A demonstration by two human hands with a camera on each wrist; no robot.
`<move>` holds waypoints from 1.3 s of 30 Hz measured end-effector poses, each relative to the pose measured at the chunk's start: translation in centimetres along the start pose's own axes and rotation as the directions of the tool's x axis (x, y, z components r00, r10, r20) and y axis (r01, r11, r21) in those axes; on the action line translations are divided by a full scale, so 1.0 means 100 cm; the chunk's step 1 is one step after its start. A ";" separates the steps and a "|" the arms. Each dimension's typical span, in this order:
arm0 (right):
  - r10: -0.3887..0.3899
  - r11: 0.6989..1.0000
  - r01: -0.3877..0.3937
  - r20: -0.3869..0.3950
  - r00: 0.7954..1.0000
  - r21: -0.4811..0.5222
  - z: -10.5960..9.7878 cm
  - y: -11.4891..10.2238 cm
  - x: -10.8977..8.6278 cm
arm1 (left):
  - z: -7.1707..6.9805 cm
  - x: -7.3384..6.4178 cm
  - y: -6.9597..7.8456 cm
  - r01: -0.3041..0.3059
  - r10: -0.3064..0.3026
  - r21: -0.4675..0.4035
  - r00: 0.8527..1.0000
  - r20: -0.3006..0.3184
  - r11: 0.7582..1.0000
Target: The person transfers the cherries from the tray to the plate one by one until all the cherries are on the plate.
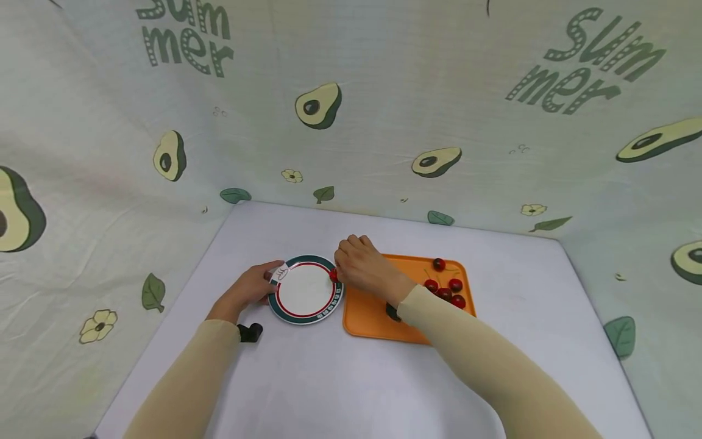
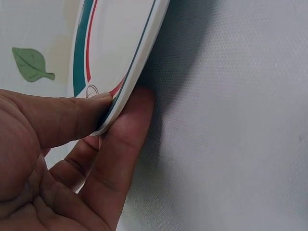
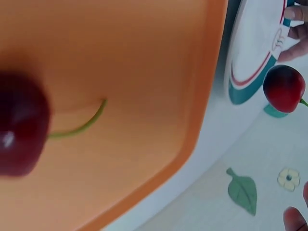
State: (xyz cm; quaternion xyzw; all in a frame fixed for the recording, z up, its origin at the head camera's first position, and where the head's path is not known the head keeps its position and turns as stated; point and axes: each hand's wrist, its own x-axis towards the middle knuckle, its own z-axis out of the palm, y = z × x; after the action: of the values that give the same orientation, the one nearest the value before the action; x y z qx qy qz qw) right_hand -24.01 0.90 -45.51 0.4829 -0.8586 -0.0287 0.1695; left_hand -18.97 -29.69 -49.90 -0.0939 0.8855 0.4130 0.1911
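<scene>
My left hand (image 1: 248, 291) grips the left rim of a white plate (image 1: 304, 290) with a green and red border. In the left wrist view the thumb (image 2: 72, 118) lies on top of the rim, with fingers curled beneath it. Over the plate's right rim, my right hand (image 1: 364, 265) has a red cherry (image 1: 333, 275) hanging below its fingertips. The right wrist view shows this cherry (image 3: 284, 89) with its green stem running out of frame toward the fingers; the pinch itself is hidden.
Beside the plate is an orange tray (image 1: 373, 326) with several cherries (image 1: 443, 294) in its right part. The right forearm crosses over the tray. A patterned cloth (image 1: 373, 122) hangs behind the white table (image 1: 329, 384).
</scene>
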 end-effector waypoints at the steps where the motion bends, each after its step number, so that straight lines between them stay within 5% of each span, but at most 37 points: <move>1: -0.005 1.000 0.004 -0.001 1.000 -0.006 0.001 -0.002 0.002 | 0.000 0.000 0.000 0.000 0.000 -0.001 1.000 0.001 1.000; 39: 0.011 1.000 -0.010 0.073 0.997 -0.014 0.032 -0.046 0.044 | -0.002 0.001 -0.001 0.008 -0.008 -0.002 1.000 0.008 1.000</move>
State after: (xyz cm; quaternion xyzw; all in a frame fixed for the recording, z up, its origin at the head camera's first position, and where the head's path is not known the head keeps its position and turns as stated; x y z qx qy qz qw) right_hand -23.36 -5.64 -48.35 0.4759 -0.8665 -0.0515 0.1413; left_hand -19.03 -29.90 -49.93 -0.0958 0.8839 0.4136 0.1961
